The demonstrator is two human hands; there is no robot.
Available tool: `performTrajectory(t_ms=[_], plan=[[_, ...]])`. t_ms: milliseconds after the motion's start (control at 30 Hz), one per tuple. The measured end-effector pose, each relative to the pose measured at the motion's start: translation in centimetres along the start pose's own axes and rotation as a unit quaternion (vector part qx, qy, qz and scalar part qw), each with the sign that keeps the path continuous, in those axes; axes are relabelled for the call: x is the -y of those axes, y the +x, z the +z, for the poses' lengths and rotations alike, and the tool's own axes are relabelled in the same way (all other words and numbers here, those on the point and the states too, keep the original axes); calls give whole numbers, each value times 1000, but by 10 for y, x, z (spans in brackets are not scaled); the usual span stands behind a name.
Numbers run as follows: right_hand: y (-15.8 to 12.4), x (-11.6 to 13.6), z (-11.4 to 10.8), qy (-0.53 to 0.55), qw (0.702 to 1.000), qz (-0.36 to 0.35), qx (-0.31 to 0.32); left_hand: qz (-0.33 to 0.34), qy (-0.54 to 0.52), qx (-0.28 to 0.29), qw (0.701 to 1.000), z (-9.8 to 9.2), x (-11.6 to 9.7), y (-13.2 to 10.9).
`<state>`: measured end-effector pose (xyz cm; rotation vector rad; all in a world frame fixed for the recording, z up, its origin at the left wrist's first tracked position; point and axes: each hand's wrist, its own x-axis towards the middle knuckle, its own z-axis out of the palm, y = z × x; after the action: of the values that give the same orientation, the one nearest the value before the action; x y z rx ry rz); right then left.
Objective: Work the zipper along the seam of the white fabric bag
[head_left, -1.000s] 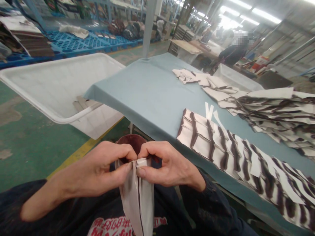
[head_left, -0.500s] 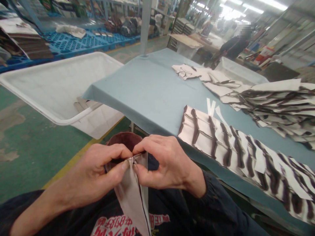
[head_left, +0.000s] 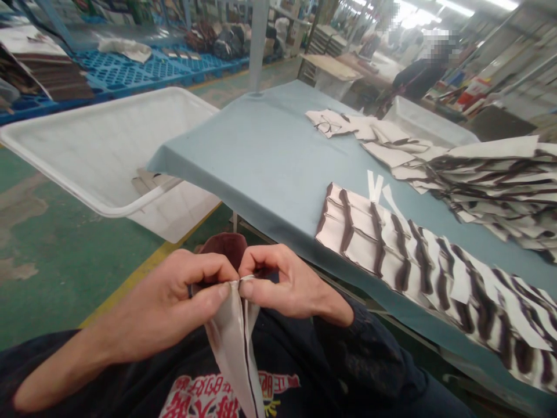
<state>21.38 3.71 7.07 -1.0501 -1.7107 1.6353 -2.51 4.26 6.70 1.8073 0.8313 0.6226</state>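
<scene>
My left hand [head_left: 174,299] and my right hand [head_left: 287,284] meet in front of my chest, both pinching the top edge of a pale grey leather piece [head_left: 232,342] with a dark brown lining [head_left: 226,247]. Thumbs and forefingers press the two layers together at the seam. The piece hangs down over my dark shirt. On the table to the right lies a row of similar overlapped pieces [head_left: 418,255] with dark brown edges.
A blue-grey table [head_left: 261,157] carries more stacked pieces [head_left: 491,180] at the far right. A large white plastic bin [head_left: 100,145] stands at the left on the green floor. Blue pallets lie behind it. Another person stands far back.
My hands stay pinched on the piece. The right fingers have shifted slightly along the top edge, and the camera view has tipped a little.
</scene>
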Motion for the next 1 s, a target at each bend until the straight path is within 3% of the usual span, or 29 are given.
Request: performTrajectory(t_ms=[100,233,367,500,667,867,1000], plan=[[2,-1,3,0,1000,10,-5,-21,-4,30,999,-4,1,2],[-2,3,6,-81,996,-13,-39,-5,-9,16,1000,-4,9,-1],[-8,8,5,-111,992,-20,-51,-6,6,26,1000,-2,3,2],[-9,3,0,-51,998,-17,-16,-28,-13,65,997,-3,-4,9],[-9,-8,-2,23,999,-21,29,-5,-42,68,997,-4,8,3],[-12,-3,4,-66,996,-58,-11,-47,-6,42,998,-2,6,1],[-9,-1,10,-201,971,-100,-79,-14,55,23,998,-5,2,8]])
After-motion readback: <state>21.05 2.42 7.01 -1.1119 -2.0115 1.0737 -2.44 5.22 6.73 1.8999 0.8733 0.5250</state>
